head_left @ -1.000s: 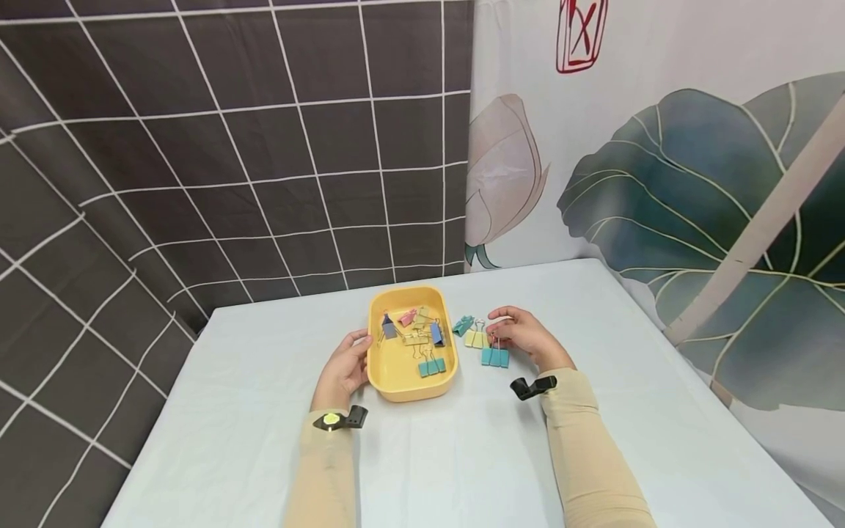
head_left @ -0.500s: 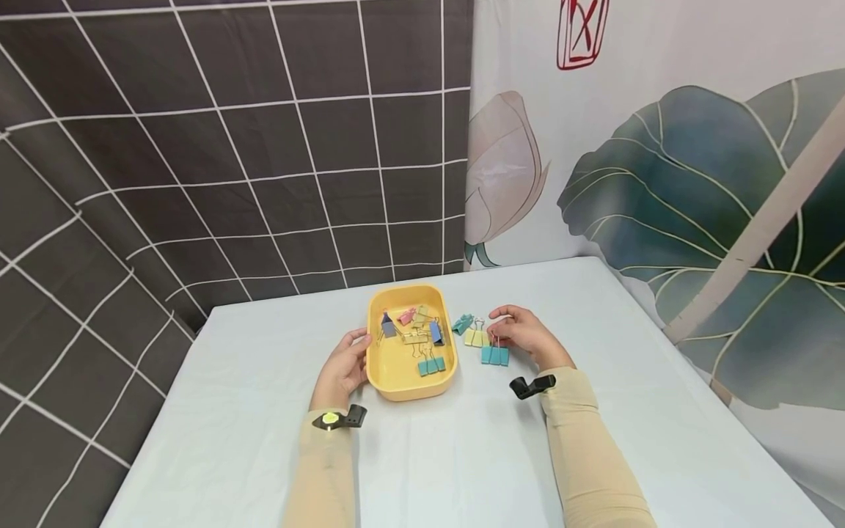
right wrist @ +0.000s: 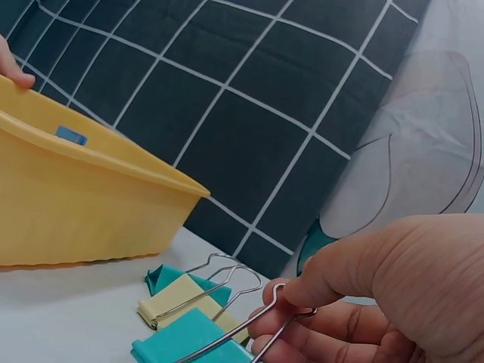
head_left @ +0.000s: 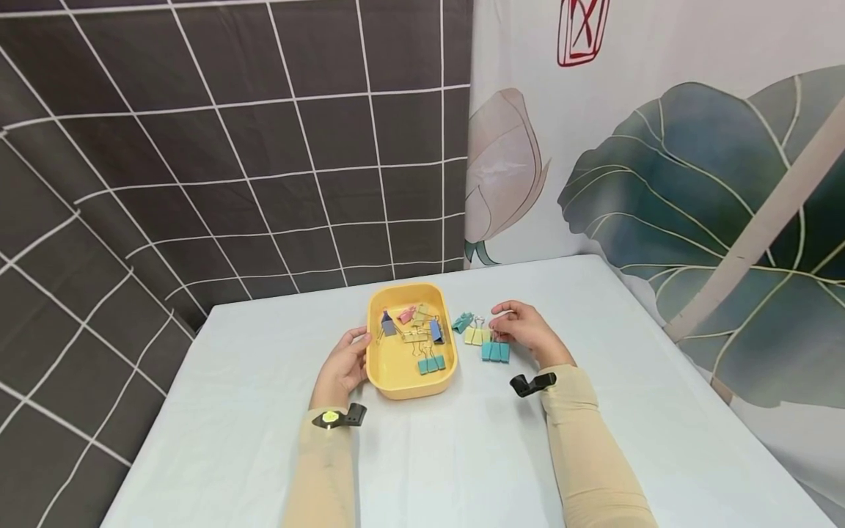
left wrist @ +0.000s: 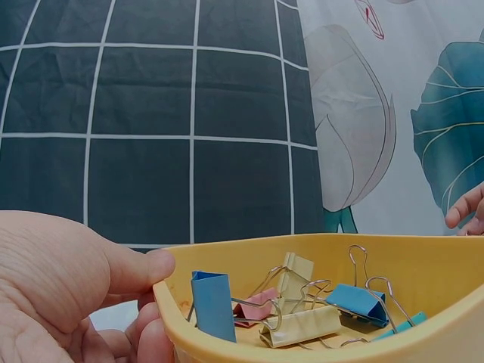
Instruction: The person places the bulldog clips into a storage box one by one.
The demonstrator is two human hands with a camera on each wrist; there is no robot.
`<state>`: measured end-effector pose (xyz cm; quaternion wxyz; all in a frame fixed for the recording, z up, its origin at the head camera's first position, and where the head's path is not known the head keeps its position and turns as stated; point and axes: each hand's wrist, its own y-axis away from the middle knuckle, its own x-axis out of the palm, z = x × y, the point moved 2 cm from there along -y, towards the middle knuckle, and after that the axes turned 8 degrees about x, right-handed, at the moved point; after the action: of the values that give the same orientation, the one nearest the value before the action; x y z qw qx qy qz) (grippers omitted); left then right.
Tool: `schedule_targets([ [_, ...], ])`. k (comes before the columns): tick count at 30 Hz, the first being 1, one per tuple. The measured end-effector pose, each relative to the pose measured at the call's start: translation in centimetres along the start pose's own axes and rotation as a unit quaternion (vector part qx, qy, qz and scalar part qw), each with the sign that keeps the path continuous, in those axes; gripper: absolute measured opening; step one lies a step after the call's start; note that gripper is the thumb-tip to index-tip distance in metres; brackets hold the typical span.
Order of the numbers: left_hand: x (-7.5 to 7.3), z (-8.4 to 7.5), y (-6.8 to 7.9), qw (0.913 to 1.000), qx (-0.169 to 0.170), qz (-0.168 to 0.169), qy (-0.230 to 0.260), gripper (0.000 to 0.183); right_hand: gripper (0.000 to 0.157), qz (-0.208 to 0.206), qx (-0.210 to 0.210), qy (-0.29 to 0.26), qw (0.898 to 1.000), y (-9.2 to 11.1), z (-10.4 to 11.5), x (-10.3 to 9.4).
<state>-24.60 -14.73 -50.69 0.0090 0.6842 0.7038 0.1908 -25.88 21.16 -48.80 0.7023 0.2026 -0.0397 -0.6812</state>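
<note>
My left hand [head_left: 342, 368] grips the left wall of a yellow plastic tray [head_left: 411, 391], thumb at the rim and fingers outside. Several binder clips lie inside, among them a teal clip [head_left: 432, 364], a pink clip [left wrist: 255, 305], a blue clip [left wrist: 214, 305] and pale yellow clips. To the right of the tray, my right hand [head_left: 530, 334] pinches the wire handles of a large teal binder clip [head_left: 495, 352] between thumb and fingers. Close beside that clip are a yellow binder clip [head_left: 474, 336] and a green-teal binder clip [right wrist: 162, 278].
A white cloth covers the table [head_left: 422, 462]. Behind it hang a dark curtain [head_left: 277, 147] with a white grid and a pale curtain printed with a lotus bud and leaf [head_left: 673, 169]. A black wrist camera [head_left: 532, 385] is strapped on the right sleeve.
The right hand has shifted very slightly away from me at the teal clip's handles, and the clip looks a little tilted. My left hand and the tray keep their places.
</note>
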Motion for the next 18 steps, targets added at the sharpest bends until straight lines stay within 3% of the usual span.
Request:
schedule_targets([
  [18, 0.12, -0.16, 0.18, 1.0000, -0.002, -0.003, -0.004, 0.036, 0.033, -0.034, -0.010, -0.021, 0.999, 0.13, 0.21, -0.30],
])
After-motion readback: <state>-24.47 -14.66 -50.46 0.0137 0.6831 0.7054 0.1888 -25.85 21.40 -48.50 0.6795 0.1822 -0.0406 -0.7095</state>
